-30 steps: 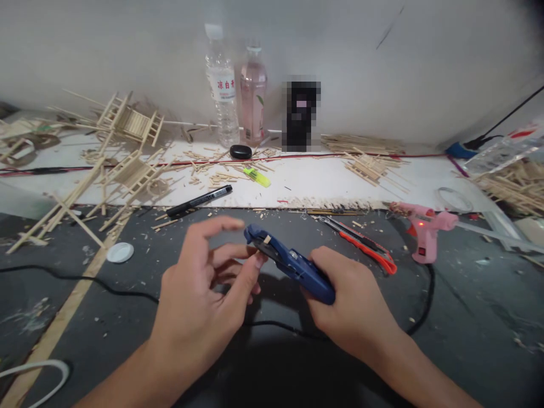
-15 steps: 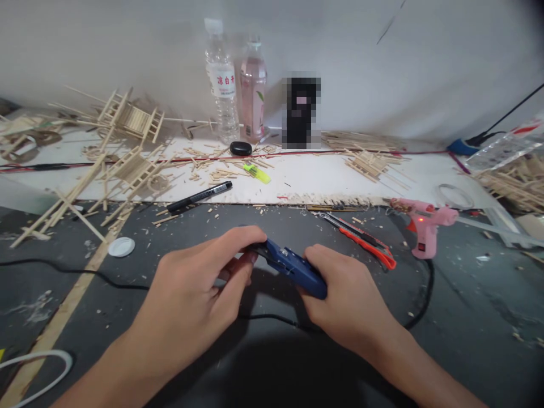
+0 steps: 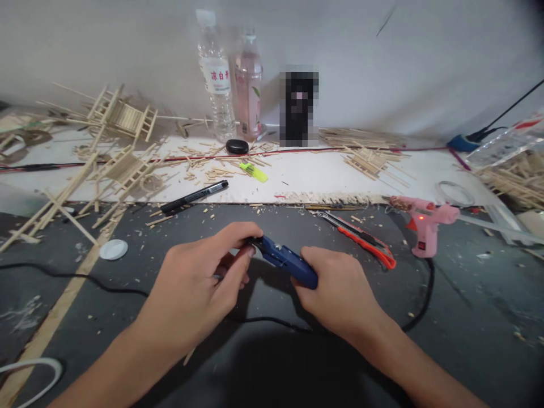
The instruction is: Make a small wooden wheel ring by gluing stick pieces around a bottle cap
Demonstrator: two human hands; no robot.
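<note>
A blue utility knife [image 3: 285, 260] is held between both hands over the dark floor mat [image 3: 272, 351]. My right hand [image 3: 335, 292] is wrapped round its rear handle. At the front tip, my left hand [image 3: 199, 280] pinches with thumb and forefinger, covering that end. A thin wooden stick [image 3: 189, 356] pokes out below my left wrist.
A red utility knife [image 3: 361, 241] and a pink glue gun [image 3: 423, 224] with a lit red lamp lie to the right. A black cable [image 3: 85, 277] runs across the mat. Behind are a black marker [image 3: 195, 196], two bottles [image 3: 216, 76], wooden stick models [image 3: 123, 119] and scattered sticks.
My left hand went from open fingers near the knife tip to a pinch closed on it. Both hands and the knife shifted slightly away and left.
</note>
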